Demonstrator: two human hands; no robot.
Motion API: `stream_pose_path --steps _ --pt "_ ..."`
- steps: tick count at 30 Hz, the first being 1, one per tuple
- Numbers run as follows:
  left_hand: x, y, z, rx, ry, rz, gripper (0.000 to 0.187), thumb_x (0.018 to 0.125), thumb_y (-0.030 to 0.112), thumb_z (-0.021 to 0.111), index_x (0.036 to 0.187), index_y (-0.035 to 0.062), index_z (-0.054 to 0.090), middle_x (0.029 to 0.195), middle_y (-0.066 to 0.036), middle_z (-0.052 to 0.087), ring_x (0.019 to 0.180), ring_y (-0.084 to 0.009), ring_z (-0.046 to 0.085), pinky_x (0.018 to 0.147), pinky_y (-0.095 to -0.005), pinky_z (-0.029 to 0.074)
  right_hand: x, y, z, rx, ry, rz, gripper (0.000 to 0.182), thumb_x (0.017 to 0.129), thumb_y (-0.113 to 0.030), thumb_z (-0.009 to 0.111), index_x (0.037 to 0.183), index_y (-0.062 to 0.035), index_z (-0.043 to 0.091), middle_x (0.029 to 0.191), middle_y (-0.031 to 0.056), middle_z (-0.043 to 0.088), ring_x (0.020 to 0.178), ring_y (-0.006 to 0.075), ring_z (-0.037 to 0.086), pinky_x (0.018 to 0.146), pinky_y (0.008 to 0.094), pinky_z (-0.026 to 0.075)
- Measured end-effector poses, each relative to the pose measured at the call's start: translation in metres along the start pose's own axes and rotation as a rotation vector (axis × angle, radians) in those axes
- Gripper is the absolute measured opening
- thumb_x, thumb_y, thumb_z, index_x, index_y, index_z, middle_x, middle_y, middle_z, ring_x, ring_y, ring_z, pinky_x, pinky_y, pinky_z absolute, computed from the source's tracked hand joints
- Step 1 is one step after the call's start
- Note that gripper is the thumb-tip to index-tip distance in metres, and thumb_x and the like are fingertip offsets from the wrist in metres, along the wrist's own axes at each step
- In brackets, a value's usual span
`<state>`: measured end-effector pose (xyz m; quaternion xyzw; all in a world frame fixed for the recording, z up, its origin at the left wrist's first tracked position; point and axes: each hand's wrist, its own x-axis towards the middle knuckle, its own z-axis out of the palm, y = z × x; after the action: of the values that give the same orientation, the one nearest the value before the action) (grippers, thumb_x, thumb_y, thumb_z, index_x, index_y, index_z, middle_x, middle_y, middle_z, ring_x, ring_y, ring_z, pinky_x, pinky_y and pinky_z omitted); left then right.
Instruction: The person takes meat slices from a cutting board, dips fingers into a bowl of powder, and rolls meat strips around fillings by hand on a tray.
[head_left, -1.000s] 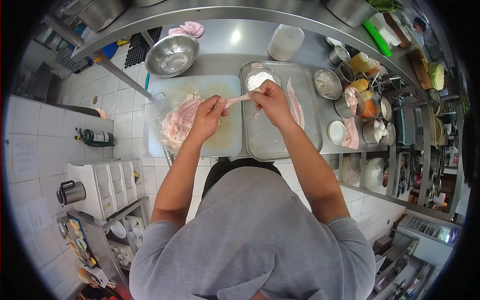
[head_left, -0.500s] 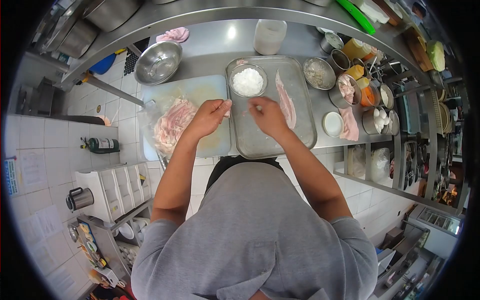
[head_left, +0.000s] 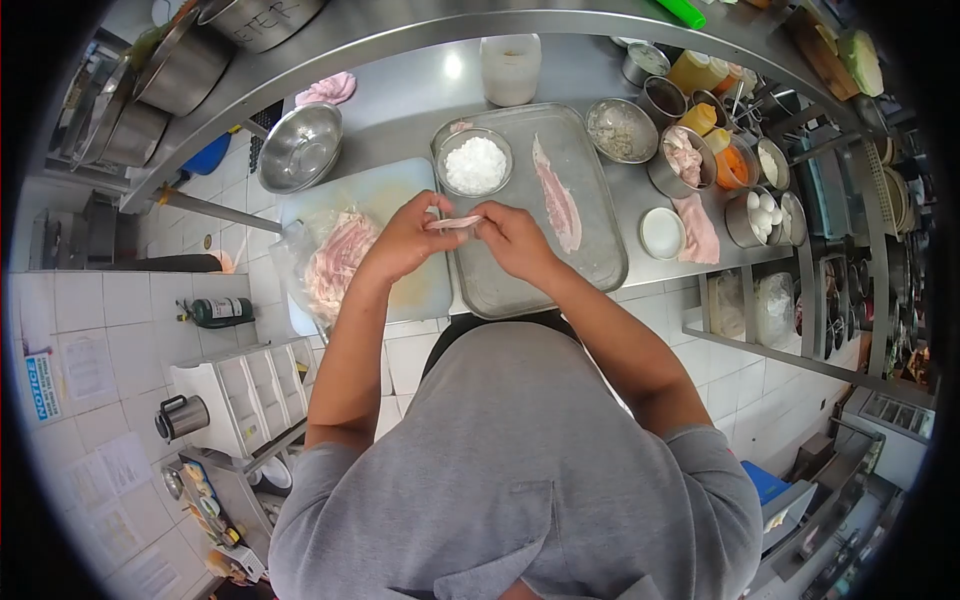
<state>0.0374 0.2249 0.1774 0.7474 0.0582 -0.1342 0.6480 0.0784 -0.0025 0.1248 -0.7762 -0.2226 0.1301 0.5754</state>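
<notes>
Between my two hands a small strip of pale pink meat (head_left: 455, 223) is stretched over the left edge of the metal tray (head_left: 490, 290). My left hand (head_left: 408, 240) grips its left end, and my right hand (head_left: 512, 240) pinches the right end. Just beyond the hands, a bowl of white powder (head_left: 476, 166) sits on the tray. One long strip of meat (head_left: 557, 195) lies at the tray's right. To the left, a heap of raw meat (head_left: 340, 255) rests on plastic on the cutting board (head_left: 410, 290).
An empty steel bowl (head_left: 300, 148) stands behind the board, near a pink cloth (head_left: 327, 89). A white container (head_left: 511, 70) is behind the tray. Right of it are a bowl (head_left: 622, 130), a pot of meat (head_left: 683, 160), eggs (head_left: 763, 215) and a white lid (head_left: 662, 233).
My right hand has moved left to the meat and now pinches its end. The strip is now stretched between both hands. The camera view has shifted slightly.
</notes>
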Motion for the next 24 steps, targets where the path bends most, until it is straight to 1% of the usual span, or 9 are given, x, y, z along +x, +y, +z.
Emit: stream_pose_path --steps 3,10,12,13,15,16,18,22,24 --pt "0.0 -0.002 0.006 0.188 -0.03 0.074 0.028 0.096 0.007 0.088 0.114 0.0041 0.067 0.097 0.004 0.061 0.086 -0.0056 0.055 0.074 -0.0263 0.045 0.001 0.011 -0.01 0.065 -0.03 0.09 0.021 0.11 -0.018 0.068 0.12 -0.0027 0.076 0.087 0.0142 0.074 0.077 0.0231 0.07 0.073 0.0399 0.055" --pt "0.023 -0.043 0.025 0.042 -0.08 0.156 0.011 0.11 0.013 0.077 0.112 0.0064 0.068 0.097 0.006 0.061 0.088 -0.0063 0.057 0.077 -0.0266 0.048 -0.005 0.007 -0.035 -0.037 -0.041 0.139 0.027 0.113 -0.026 0.068 0.11 -0.0011 0.078 0.078 0.0097 0.068 0.072 0.0153 0.063 0.068 0.0369 0.052" --pt "0.026 -0.042 0.025 -0.004 -0.13 -0.097 0.012 0.113 0.019 0.075 0.113 0.0078 0.07 0.106 0.005 0.065 0.094 -0.0076 0.06 0.085 -0.0278 0.052 -0.005 0.005 -0.039 -0.059 -0.047 0.17 0.031 0.113 -0.027 0.067 0.105 0.0009 0.078 0.076 0.0124 0.069 0.072 0.0189 0.064 0.07 0.0395 0.052" --pt "0.028 -0.044 0.029 -0.007 -0.133 -0.094 0.012 0.113 0.019 0.075 0.113 0.0078 0.07 0.106 0.005 0.065 0.094 -0.0076 0.06 0.085 -0.0278 0.052 -0.005 0.004 -0.041 -0.063 -0.045 0.171 0.031 0.113 -0.027 0.067 0.105 0.0009 0.078 0.076 0.0124 0.069 0.072 0.0189 0.064 0.07 0.0395 0.052" --pt "0.03 -0.048 0.041 -0.242 -0.106 -0.127 0.014 0.113 0.021 0.076 0.116 0.0086 0.07 0.118 0.002 0.069 0.11 -0.0096 0.065 0.1 -0.0295 0.053 -0.003 -0.001 -0.047 -0.083 -0.113 0.182 0.038 0.113 -0.031 0.066 0.101 0.0025 0.077 0.078 0.0176 0.071 0.073 0.0264 0.066 0.073 0.0439 0.053" --pt "0.031 -0.049 0.048 -0.247 -0.108 -0.124 0.014 0.113 0.021 0.076 0.116 0.0086 0.07 0.118 0.002 0.069 0.11 -0.0096 0.065 0.1 -0.0295 0.053 -0.001 -0.005 -0.051 -0.088 -0.114 0.183 0.038 0.113 -0.031 0.066 0.101 0.0025 0.077 0.078 0.0176 0.071 0.073 0.0264 0.066 0.073 0.0439 0.053" --pt "0.029 -0.052 0.061 -0.363 -0.249 0.246 0.018 0.112 0.022 0.078 0.119 0.0072 0.07 0.127 -0.001 0.071 0.125 -0.0125 0.066 0.112 -0.0332 0.051 0.004 -0.016 -0.063 -0.166 -0.238 0.163 0.042 0.113 -0.034 0.064 0.097 0.0036 0.077 0.084 0.0222 0.074 0.075 0.0339 0.068 0.076 0.0473 0.054" --pt "0.046 -0.064 0.072 -0.301 -0.294 0.159 0.02 0.111 0.022 0.079 0.12 0.0069 0.07 0.126 -0.003 0.073 0.126 -0.0154 0.069 0.115 -0.0363 0.051 0.013 -0.045 -0.091 -0.283 -0.317 0.202 0.044 0.111 -0.034 0.064 0.094 0.0041 0.076 0.086 0.0233 0.074 0.078 0.0356 0.07 0.077 0.0471 0.054" --pt "0.049 -0.062 0.077 -0.449 -0.369 0.122 0.018 0.112 0.022 0.077 0.119 0.0063 0.07 0.122 -0.004 0.075 0.12 -0.0178 0.073 0.114 -0.0382 0.052 0.018 -0.061 -0.107 -0.438 -0.409 0.228 0.042 0.109 -0.034 0.067 0.095 0.0038 0.077 0.088 0.0229 0.075 0.08 0.0339 0.071 0.077 0.0457 0.055"
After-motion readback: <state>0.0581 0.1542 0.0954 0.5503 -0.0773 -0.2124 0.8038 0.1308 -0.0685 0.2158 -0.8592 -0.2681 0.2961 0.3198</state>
